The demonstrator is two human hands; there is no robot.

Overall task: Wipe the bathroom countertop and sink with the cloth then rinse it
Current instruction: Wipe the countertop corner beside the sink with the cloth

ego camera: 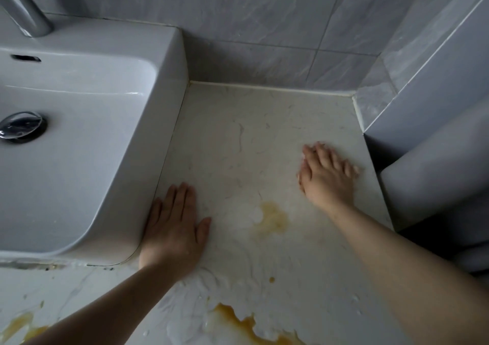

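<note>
The cream marble countertop [238, 138] lies to the right of the white ceramic sink [87, 143]. My left hand [174, 228] rests flat on the counter, fingers straight and together, its edge against the sink's outer wall. My right hand [326, 175] presses on the counter near its right edge with fingers spread, and is slightly blurred. No cloth is plainly visible under either hand. Brownish-yellow stains sit between the hands [274, 219], at the front edge [254, 326] and at the front left [18, 326]. White wet smears [209, 289] spread in front of my left hand.
A chrome drain stopper [22, 126] sits in the basin, and the faucet base [25, 6] rises at the top left. Grey tiled walls [264, 32] close the back and right. A pale rounded fixture [436, 186] stands beyond the counter's right edge.
</note>
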